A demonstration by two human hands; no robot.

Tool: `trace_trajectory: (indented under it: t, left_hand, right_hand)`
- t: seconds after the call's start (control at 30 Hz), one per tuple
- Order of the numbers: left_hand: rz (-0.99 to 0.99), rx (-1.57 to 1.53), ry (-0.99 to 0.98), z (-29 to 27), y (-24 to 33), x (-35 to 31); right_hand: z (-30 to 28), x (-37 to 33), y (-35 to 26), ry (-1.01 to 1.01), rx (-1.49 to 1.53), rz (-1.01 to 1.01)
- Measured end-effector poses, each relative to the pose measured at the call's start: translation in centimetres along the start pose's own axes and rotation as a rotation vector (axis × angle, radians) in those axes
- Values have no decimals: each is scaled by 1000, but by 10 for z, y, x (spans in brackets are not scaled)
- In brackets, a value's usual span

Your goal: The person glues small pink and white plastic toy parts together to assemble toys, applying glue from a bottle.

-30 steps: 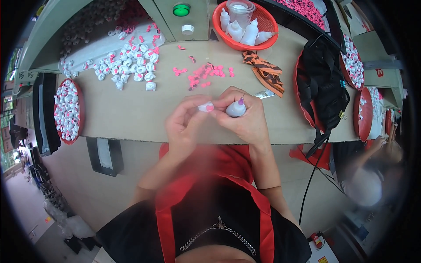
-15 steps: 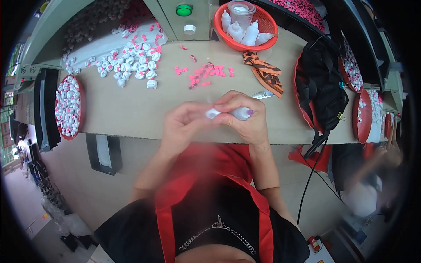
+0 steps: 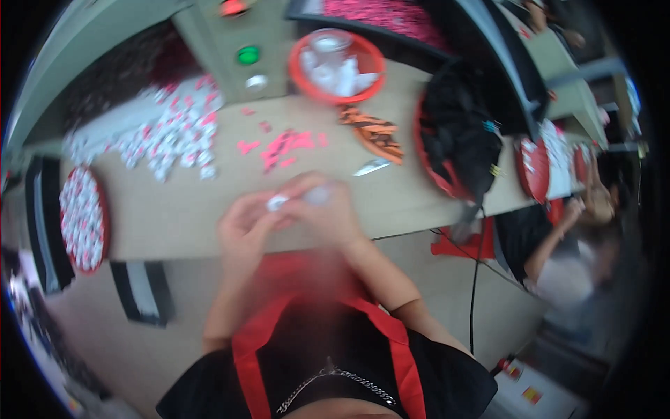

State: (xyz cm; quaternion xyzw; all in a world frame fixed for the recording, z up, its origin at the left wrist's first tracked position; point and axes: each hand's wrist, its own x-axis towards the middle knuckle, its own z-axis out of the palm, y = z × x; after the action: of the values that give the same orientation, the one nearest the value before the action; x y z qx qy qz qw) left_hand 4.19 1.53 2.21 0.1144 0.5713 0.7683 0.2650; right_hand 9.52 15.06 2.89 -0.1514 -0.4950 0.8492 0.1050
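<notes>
Over the near part of the tabletop [image 3: 174, 230], my two hands meet at the fingertips. My left hand [image 3: 246, 222] is closed on a small white rounded piece [image 3: 277, 203], and the fingertips of my right hand [image 3: 329, 215] touch it too. A pale squeeze bottle [image 3: 318, 195] is gripped in my right hand, partly hidden by the fingers. Beyond my hands lie loose pink pieces [image 3: 296, 140]. At the left is a spread of white pieces with pink bits [image 3: 171, 140]. Motion blur hides fine detail.
A red basket [image 3: 299, 80] holds white bottles and a clear tub. Orange-and-black cloth [image 3: 379, 140] and a small blade-like tool [image 3: 372, 167] lie at its near side. A black bag [image 3: 457, 133] stands right. A red tray [image 3: 105, 227] of white pieces sits left. A co-worker's arm [image 3: 551, 248] shows right.
The whole view has shifted and tilted, so the bench appears turned. My hands are still together on the white piece, with the bottle still in my right hand.
</notes>
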Motion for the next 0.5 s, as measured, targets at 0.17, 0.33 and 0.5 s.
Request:
trace_trajectory:
  t: [0.17, 0.33, 0.5]
  left_hand:
    - [22, 15, -19, -22, -9, 1]
    - [-47, -102, 20, -16, -10, 5]
    - [65, -105, 12, -29, -6, -3]
  right_hand:
    - [13, 0, 16, -16, 48, -32]
    - [20, -3, 21, 101, -83, -72]
    - [25, 4, 27, 12, -124, -14]
